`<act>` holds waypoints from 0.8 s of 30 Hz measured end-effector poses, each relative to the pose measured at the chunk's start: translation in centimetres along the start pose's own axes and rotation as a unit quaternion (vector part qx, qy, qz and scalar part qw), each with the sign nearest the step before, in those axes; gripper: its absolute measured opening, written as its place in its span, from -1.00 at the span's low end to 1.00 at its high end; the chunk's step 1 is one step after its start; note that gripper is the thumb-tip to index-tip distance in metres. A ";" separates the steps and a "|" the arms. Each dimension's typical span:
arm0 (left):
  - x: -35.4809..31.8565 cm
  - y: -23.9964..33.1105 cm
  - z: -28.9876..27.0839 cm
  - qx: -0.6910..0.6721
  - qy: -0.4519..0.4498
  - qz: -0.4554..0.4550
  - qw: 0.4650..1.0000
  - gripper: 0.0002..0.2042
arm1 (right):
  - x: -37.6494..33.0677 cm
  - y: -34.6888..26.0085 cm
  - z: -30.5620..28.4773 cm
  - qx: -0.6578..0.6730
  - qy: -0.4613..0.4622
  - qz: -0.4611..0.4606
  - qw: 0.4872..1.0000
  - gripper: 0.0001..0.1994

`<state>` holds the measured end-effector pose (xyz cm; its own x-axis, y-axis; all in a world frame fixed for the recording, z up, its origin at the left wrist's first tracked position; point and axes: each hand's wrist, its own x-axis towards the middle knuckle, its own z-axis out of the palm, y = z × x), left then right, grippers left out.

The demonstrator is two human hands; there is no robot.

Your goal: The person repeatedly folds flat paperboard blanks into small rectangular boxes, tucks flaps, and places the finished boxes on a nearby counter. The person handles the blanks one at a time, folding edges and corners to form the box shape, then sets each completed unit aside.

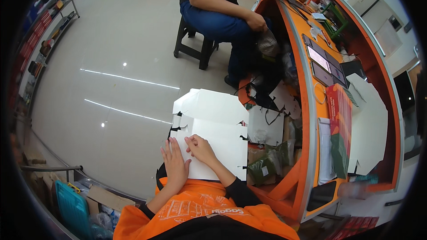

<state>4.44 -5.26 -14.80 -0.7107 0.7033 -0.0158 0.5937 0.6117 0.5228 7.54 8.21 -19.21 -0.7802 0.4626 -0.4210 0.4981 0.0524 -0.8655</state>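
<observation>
A white die-cut cardboard box blank (218, 111) lies unfolded across my lap, with slots along its right edge and small tabs raised at its left. My left hand (176, 163) rests flat on its lower left part, fingers stretched out and holding nothing. Just right of it, my right hand (200, 149) is closed on the cardboard's surface, its fingers drawn together near a crease below the tabs. Whatever those fingertips pinch, if anything, is hidden.
To my right stands an orange desk (307, 106) with phones (318, 58), a red and green box (339, 120) and another white cardboard blank (371, 120). Ahead, a person sits on a black stool (195, 46). Shelves (44, 35) and a teal bin (71, 206) are at left.
</observation>
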 end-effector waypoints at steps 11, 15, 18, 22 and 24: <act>-0.2 -0.4 1.3 -0.047 0.016 -0.023 0.998 -0.09 | 1.2 0.8 -1.2 0.159 -0.039 0.065 0.984 -0.57; 0.3 -0.3 1.0 -0.046 0.029 -0.044 0.998 -0.07 | 1.4 0.7 -1.5 0.167 -0.059 0.066 0.982 -0.57; 0.5 0.2 -0.3 -0.113 0.028 0.078 0.990 -0.09 | 0.9 0.2 -1.6 0.119 -0.058 0.050 0.990 -0.58; 0.3 0.6 -0.3 -0.354 -0.064 0.074 0.930 -0.12 | 0.9 2.9 -2.3 0.090 -0.069 -0.016 0.993 -0.61; 0.3 0.7 -1.4 -0.379 -0.057 0.024 0.923 -0.12 | 0.1 2.4 -3.6 0.121 -0.096 -0.010 0.988 -0.68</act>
<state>4.16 -5.09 -13.26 -0.6201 0.7832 -0.0450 0.1582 0.1810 0.9707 10.00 11.60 -20.35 -0.8581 0.2863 -0.4262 0.3944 -0.1640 -0.9042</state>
